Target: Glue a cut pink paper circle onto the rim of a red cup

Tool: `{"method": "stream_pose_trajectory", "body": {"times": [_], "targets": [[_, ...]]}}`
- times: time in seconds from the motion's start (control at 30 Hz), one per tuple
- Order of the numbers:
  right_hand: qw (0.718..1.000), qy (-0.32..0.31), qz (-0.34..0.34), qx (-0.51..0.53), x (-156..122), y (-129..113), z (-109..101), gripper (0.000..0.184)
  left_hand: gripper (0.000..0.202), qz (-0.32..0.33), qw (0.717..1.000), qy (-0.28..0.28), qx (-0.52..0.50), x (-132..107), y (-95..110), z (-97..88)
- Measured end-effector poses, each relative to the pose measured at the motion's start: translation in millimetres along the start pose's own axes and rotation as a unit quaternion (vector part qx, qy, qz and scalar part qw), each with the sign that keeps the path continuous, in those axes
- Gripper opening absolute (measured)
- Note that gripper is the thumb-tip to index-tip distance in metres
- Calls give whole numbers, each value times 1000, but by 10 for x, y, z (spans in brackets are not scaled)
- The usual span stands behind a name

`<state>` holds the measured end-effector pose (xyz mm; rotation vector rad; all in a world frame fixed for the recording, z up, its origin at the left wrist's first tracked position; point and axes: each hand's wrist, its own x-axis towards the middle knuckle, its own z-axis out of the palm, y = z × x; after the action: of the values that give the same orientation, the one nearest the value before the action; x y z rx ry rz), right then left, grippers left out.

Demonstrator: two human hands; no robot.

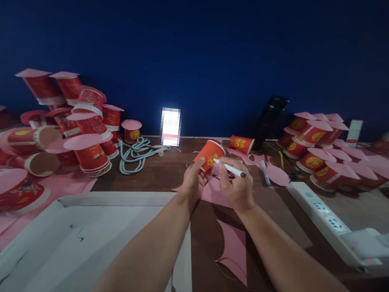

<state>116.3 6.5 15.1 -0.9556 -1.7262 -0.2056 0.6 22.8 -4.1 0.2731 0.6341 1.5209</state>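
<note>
My left hand [195, 180] is closed round a red paper cup [209, 154] with yellow lettering, tilted above the table. A white marker pen [231, 169] with a dark end sits in the closed fingers of my right hand [238, 186]; its pale tip points at the cup's side. I cannot tell whether the tip touches the cup. Below both hands lies a piece of pink paper [217, 193]. Just beyond them another red paper cup [241, 144] rests on its side. A second marker [266, 174] lies right of my right hand, beside a pink paper disc [278, 176].
Red cups topped with pink discs crowd the left [89, 160] and right [339, 174]. A coiled pale cable [133, 155], a bright screen [170, 127] and a black bottle [271, 119] stand along the back. A power strip [322, 221] lies right; a white board [100, 229] lies front left.
</note>
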Motion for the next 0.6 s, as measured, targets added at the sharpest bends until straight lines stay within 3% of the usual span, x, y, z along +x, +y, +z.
{"method": "stream_pose_trajectory", "body": {"times": [0.6], "targets": [[1000,7,5,8,10,-23,-5,13,31,-3,999,-18,31,37,-34,-29]]}}
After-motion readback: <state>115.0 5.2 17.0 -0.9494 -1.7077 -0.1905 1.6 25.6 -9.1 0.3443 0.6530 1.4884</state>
